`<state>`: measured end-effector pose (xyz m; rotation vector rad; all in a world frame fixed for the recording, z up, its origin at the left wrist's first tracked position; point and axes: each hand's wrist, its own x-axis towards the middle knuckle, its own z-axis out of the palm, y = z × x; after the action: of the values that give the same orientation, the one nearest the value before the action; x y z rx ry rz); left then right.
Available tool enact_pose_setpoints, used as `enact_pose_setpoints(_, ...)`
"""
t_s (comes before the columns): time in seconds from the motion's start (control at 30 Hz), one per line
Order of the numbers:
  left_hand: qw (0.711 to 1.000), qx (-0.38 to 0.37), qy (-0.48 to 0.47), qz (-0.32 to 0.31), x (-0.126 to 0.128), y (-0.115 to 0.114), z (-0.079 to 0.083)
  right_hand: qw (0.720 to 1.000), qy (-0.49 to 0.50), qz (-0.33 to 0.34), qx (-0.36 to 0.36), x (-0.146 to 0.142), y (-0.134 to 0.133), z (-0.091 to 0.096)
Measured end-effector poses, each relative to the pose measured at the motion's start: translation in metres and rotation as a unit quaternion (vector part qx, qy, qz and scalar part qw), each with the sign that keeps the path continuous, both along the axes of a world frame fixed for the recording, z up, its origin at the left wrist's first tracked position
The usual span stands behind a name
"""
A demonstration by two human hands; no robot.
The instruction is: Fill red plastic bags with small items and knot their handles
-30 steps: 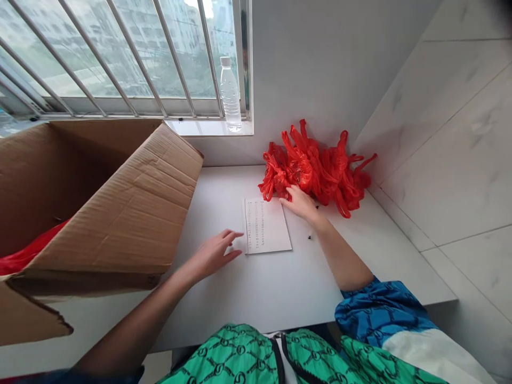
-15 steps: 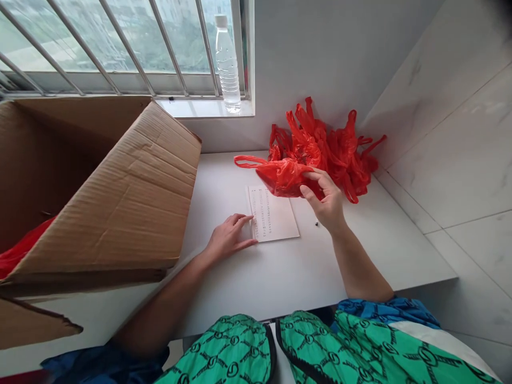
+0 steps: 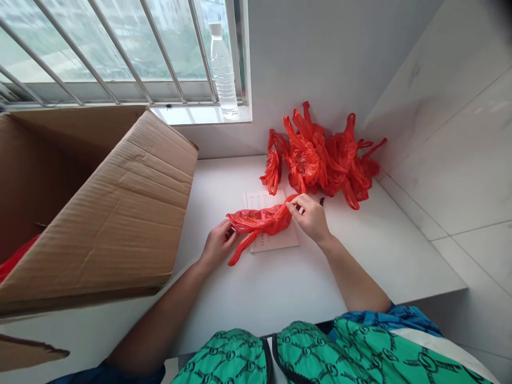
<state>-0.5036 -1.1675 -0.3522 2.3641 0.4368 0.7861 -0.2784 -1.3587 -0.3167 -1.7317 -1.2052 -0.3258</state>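
A crumpled red plastic bag (image 3: 262,220) is stretched sideways between my two hands, with one handle hanging down at its left. My left hand (image 3: 218,242) pinches the bag's left end. At the other end, the fingers of my right hand (image 3: 310,216) are closed on the plastic. Beneath the bag lies a white sheet or booklet (image 3: 276,242) with rows of small print, partly covered. Behind, a heap of red plastic bags (image 3: 320,154) rests against the wall. A small dark object (image 3: 322,201) shows just beyond my right hand.
A large open cardboard box (image 3: 132,213) stands at the left, with something red (image 3: 18,258) inside. A clear water bottle (image 3: 224,74) is upright on the sill by the barred window. The white tabletop (image 3: 260,298) ends at a tiled wall (image 3: 460,160) on the right.
My right hand has brought the red bag down and left over the printed sheet. My left hand has left the sheet's edge and taken hold of the bag's other end.
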Motion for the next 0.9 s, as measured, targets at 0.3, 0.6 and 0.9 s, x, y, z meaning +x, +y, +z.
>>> enact_pose_setpoints(0.3,0.981,-0.148,-0.102,0.08,-0.003,0.0,0.0,0.985,-0.011,0.075,-0.156,-0.017,-0.017,0.008)
enact_pose_setpoints(0.6,0.996,-0.081,0.002,0.031,-0.001,-0.005,0.004,0.985,-0.079,0.032,-0.153,-0.016,-0.001,-0.011)
enact_pose_setpoints(0.9,0.986,0.15,-0.04,0.057,0.009,-0.025,0.046,0.99,-0.058,0.065,-0.107,-0.017,-0.003,0.001)
